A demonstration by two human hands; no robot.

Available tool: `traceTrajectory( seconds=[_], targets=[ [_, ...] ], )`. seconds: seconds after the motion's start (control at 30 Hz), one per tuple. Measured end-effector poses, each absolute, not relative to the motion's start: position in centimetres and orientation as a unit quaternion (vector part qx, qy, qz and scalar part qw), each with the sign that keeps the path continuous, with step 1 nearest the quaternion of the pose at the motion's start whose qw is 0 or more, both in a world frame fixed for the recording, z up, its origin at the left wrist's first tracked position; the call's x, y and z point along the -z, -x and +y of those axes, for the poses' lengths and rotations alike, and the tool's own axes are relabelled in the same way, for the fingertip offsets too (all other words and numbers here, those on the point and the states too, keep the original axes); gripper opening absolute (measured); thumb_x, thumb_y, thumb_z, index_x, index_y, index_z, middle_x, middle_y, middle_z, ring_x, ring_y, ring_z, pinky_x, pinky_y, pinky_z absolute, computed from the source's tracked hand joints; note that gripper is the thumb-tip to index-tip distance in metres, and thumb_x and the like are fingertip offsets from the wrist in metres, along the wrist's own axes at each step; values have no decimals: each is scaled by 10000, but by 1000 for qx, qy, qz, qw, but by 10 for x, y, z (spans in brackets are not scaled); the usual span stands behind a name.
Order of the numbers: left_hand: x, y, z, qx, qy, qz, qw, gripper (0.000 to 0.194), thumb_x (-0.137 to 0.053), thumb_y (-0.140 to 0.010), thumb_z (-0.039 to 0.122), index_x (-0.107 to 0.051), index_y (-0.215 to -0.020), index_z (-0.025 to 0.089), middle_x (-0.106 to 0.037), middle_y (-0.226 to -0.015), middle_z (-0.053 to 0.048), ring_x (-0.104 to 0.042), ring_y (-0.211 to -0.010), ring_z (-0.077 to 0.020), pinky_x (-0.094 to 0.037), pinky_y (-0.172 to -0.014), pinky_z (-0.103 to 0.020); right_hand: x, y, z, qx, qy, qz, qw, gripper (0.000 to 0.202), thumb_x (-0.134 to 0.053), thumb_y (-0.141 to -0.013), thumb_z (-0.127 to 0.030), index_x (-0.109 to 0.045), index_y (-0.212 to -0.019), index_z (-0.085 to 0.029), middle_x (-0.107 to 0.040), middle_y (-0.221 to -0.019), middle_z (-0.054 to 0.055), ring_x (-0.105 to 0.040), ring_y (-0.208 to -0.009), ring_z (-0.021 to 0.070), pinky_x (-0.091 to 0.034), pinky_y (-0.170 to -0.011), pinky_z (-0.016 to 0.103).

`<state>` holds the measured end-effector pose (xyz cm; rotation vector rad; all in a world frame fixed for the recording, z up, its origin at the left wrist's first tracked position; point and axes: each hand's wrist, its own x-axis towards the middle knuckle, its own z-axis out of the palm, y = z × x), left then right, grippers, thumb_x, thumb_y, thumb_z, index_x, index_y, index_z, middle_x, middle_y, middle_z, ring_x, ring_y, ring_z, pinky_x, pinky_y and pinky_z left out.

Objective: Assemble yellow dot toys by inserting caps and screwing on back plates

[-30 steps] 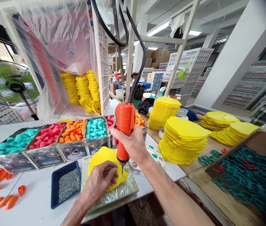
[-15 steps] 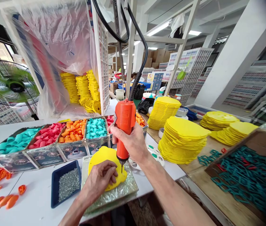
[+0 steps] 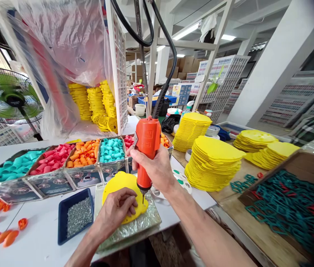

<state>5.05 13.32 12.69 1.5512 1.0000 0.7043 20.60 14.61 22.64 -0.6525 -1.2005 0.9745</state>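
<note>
My right hand (image 3: 158,167) is wrapped round an orange electric screwdriver (image 3: 147,137), held upright with its bit pointing down. The bit's tip meets the right edge area of a yellow plastic plate (image 3: 122,180); whether a screw sits under it is too small to tell. That plate lies on a plastic-wrapped pad (image 3: 143,224). On the plate rests my left hand (image 3: 118,207), its fingers curled and thumb pressed in; anything inside them is hidden. Left of the pad stands a dark blue tray (image 3: 62,226) of small silver screws (image 3: 79,217).
Boxes of teal (image 3: 15,167), pink and orange plastic caps line the back of the table. Stacked yellow plates (image 3: 215,163) stand to the right, beside a carton of dark green parts (image 3: 284,207). Orange pieces (image 3: 4,237) lie at left. Black cable (image 3: 170,48) hangs overhead.
The whole view has shifted slightly, so things sit a little further left and higher. Both hands, the screwdriver and the yellow plate keep nearly the same arrangement.
</note>
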Motion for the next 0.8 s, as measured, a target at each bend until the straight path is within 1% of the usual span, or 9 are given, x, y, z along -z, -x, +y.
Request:
traceTrajectory(
  seconds=[0.13, 0.3, 0.47, 0.63, 0.8],
  targets=[
    [-130, -54, 131, -294, -669, 424, 536, 279, -590, -875, 421, -708, -906, 171, -715, -755, -43, -672, -628, -173, -554, -626, -266, -231, -207, 147, -424, 288, -535, 672, 238, -752, -803, -329, -594, -932, -205, -690, -815, -14, -583, -516, 88, -490, -513, 244],
    [-131, -62, 130, -297, -676, 435, 516, 277, -590, -875, 402, -742, -916, 174, -717, -723, -31, -669, -601, -172, -551, -604, -256, -243, -209, 156, -414, 278, -545, 674, 245, -760, -800, -369, -601, -890, -206, -653, -722, -29, -582, -507, 101, -496, -514, 260],
    [-130, -68, 133, -320, -650, 429, 539, 268, -618, -852, 415, -732, -893, 177, -722, -697, -23, -681, -591, -177, -561, -592, -263, -251, -209, 162, -393, 274, -550, 684, 244, -758, -796, -372, -592, -883, -217, -637, -696, -41, -593, -523, 111, -518, -530, 274],
    [-130, -71, 136, -324, -627, 399, 585, 263, -645, -845, 423, -713, -881, 172, -730, -700, -22, -684, -578, -168, -564, -579, -260, -253, -209, 161, -399, 276, -551, 679, 249, -752, -794, -373, -582, -884, -215, -666, -767, -26, -592, -523, 99, -526, -528, 269],
    [-135, -74, 135, -321, -639, 411, 565, 241, -627, -846, 413, -678, -823, 178, -719, -683, -20, -669, -573, -165, -547, -585, -257, -253, -210, 161, -404, 271, -549, 680, 238, -746, -798, -366, -587, -893, -217, -649, -731, -31, -599, -531, 107, -523, -527, 269]
  ],
)
